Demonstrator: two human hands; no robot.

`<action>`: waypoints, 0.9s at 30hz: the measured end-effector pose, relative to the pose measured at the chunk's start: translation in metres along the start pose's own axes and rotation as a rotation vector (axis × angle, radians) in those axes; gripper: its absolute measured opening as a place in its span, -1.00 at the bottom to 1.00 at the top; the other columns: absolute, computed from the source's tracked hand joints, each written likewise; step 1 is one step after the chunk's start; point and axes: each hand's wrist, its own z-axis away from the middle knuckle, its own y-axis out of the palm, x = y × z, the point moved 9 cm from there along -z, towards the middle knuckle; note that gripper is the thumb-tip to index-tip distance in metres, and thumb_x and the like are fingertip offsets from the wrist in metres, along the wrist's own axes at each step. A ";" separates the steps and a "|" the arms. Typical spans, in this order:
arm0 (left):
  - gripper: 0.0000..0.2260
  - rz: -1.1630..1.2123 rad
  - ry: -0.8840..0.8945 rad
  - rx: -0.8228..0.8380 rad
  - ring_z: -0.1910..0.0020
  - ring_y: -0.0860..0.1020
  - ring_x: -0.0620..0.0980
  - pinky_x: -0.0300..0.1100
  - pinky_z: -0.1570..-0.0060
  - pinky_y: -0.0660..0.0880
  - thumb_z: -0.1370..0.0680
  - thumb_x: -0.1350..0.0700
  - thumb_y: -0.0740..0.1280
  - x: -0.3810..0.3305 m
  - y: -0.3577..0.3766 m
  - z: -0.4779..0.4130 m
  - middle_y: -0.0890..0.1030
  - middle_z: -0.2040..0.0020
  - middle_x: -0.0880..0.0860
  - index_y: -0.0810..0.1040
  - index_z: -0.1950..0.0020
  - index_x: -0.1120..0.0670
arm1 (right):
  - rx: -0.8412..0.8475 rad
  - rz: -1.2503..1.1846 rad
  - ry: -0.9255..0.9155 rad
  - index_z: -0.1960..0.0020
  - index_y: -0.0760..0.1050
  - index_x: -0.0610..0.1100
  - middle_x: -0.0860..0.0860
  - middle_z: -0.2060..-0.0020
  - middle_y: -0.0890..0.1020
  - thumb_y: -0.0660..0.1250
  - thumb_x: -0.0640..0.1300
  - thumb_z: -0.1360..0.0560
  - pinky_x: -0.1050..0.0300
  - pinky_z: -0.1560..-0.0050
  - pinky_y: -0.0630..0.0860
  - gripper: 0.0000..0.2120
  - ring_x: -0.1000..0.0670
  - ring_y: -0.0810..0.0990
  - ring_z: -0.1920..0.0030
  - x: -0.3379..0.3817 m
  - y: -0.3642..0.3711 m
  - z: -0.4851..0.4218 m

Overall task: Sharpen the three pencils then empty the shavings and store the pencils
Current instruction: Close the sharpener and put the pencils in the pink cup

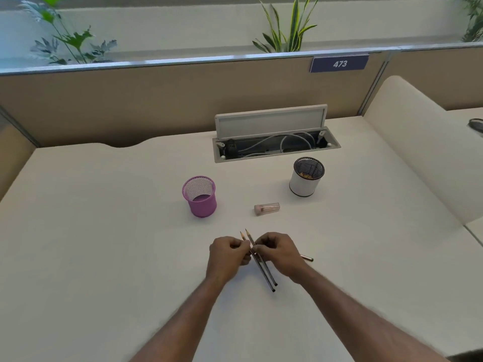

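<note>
Step in hand, as judged: gathering for storage. The left hand [228,253] and right hand [277,253] both pinch two slim pencils [264,273] mid-shaft, low over the matte desk [104,231], with the sharpened wooden points aimed away. A third pencil [308,258] lies under the right hand. Next: collect it, then carry all three to the purple mesh cup [202,205]. The translucent sharpener [266,209] lies on its side.

2 bare forearms, uncovered along all the visible length. At 7 o'clock of the frame the left forearm [183,317], at 5 o'clock the right forearm [352,309]. Faint fuzz of short hair along the outer edges of both. Bare as well the left hand [228,253] and right hand [279,253], just below centre towards 6 o'clock, knuckles rounded. Outlines of both arms softened by blur near the lower edge.
</note>
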 end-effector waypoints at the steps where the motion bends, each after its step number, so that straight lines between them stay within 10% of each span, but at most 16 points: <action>1: -0.82 0.010 0.014 -0.007 0.38 0.69 0.01 -0.18 0.33 0.63 -0.51 0.20 0.41 -0.003 -0.005 -0.001 0.69 0.38 0.11 0.67 0.29 0.20 | 0.007 -0.034 -0.002 0.14 0.60 -0.25 -0.09 0.32 0.67 0.42 -0.29 -0.45 0.02 0.13 0.64 -0.98 -0.04 0.65 0.27 0.002 0.003 0.000; 16: -0.90 0.006 0.237 -0.064 0.31 0.70 -0.08 -0.07 0.18 0.68 -0.53 0.14 0.43 -0.026 -0.057 -0.010 0.72 0.31 -0.04 0.74 0.12 0.04 | 0.098 -0.013 -0.130 -0.01 0.65 -0.21 -0.12 0.19 0.74 0.42 -0.37 -0.43 0.09 0.06 0.64 -0.81 -0.11 0.73 0.14 0.045 0.050 -0.032; 20: -0.95 -0.111 0.474 -0.384 0.29 0.63 -0.16 -0.16 0.26 0.58 -0.48 0.09 0.48 -0.043 -0.106 -0.016 0.66 0.27 -0.11 0.70 0.09 0.03 | 0.030 -0.072 -0.164 0.05 0.65 -0.14 -0.07 0.28 0.73 0.48 -0.35 -0.40 0.03 0.13 0.63 -0.82 -0.11 0.72 0.24 0.075 0.048 -0.054; 27: 0.00 -0.261 0.251 -0.369 -0.42 0.35 0.11 -0.04 -0.35 0.37 -0.27 -0.11 0.63 -0.024 -0.134 -0.077 0.35 -0.46 0.17 0.19 -0.53 0.20 | -0.102 -0.060 -0.349 0.05 0.62 -0.13 -0.07 0.25 0.68 0.42 -0.36 -0.45 0.05 0.13 0.66 -0.83 -0.15 0.69 0.19 0.161 0.044 -0.103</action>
